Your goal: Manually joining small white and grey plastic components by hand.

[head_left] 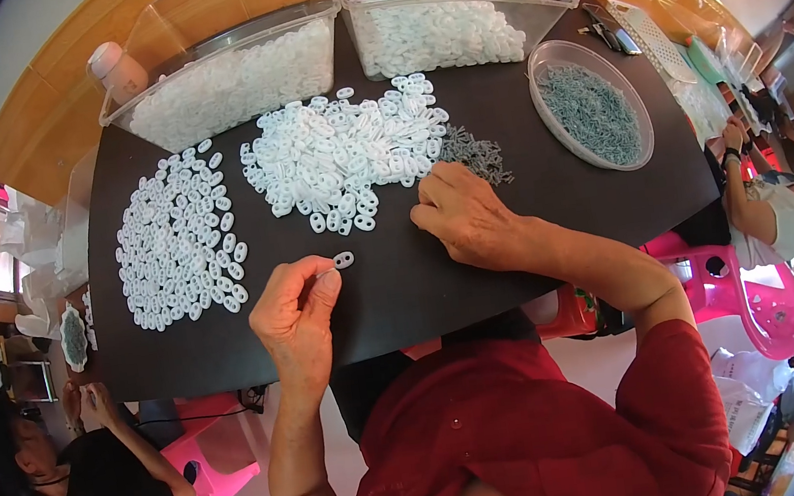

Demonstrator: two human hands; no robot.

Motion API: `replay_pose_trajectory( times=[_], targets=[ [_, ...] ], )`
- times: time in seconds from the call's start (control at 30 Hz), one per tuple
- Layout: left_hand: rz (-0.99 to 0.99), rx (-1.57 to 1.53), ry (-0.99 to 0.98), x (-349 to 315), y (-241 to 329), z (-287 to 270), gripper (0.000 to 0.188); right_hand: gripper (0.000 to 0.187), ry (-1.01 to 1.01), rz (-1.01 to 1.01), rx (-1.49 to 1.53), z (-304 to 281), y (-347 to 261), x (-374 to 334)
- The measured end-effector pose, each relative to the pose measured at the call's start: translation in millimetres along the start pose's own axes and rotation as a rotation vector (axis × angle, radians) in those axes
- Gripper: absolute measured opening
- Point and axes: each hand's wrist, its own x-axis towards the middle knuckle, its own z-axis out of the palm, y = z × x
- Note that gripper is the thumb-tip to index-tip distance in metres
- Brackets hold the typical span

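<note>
Between the thumb and forefinger of my left hand (294,315) is a small white oval plastic piece with two holes (344,259), held just above the dark table. My right hand (468,217) rests at the near edge of a small heap of grey screws (479,156), its fingers curled together. Whether a screw is in those fingers cannot be seen. A large heap of similar white two-hole pieces (336,156) lies in front of both hands. More of them are spread flat in a group (174,246) at the left.
Two clear plastic bins (239,89) (440,34) full of white pieces stand along the back. A round clear tub (638,109) of screws sits at the right, near a pale pink bottle (117,69) at far left. Other people sit at both sides, by pink chairs (772,311).
</note>
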Motion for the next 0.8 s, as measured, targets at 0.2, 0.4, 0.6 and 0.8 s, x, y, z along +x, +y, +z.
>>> replay_pose_trajectory(
  times=[0.2,0.4,0.6,0.8],
  targets=[
    [-0.238,-0.337,-0.012,-5.6,1.0,12.9,0.013,0.013,0.044,-0.055,-0.017,0.2,-0.4,9.3],
    [-0.238,-0.546,-0.026,-3.9,-5.8,29.6,0.019,0.012,0.082,0.030,0.021,5.2,4.5,13.9],
    [-0.289,-0.574,-0.006,-5.4,-7.1,37.5,0.012,0.010,0.099,0.137,0.203,9.9,4.3,13.8],
    [-0.291,-0.544,-0.010,-3.3,-6.2,42.6,0.012,0.013,0.095,0.241,0.330,12.2,2.1,15.8]
  ],
)
